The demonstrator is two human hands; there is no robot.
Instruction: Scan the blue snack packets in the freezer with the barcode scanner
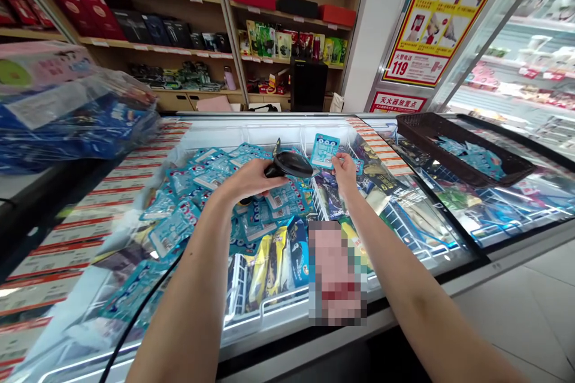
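Observation:
In the head view my left hand point(254, 179) is wrapped round the handle of a black barcode scanner point(293, 164), its head pointing right. A black cable point(144, 305) trails down past my left forearm. My right hand point(345, 172) pinches the lower right corner of a light-blue packet point(324, 151), held up in front of the scanner. Many similar blue packets point(209, 170) lie in a loose heap in the freezer below my left hand. Yellow wrapped packs point(269, 266) stand in a white wire basket point(236, 287) nearer to me.
At the right, a dark brown basket point(516, 175) holding blue packets rests on the freezer's glass. A plastic-wrapped bundle point(76, 114) sits at the left. Price labels point(85, 245) line the left glass. Stocked shelves point(188, 51) stand behind; a pixelated patch covers part of the front.

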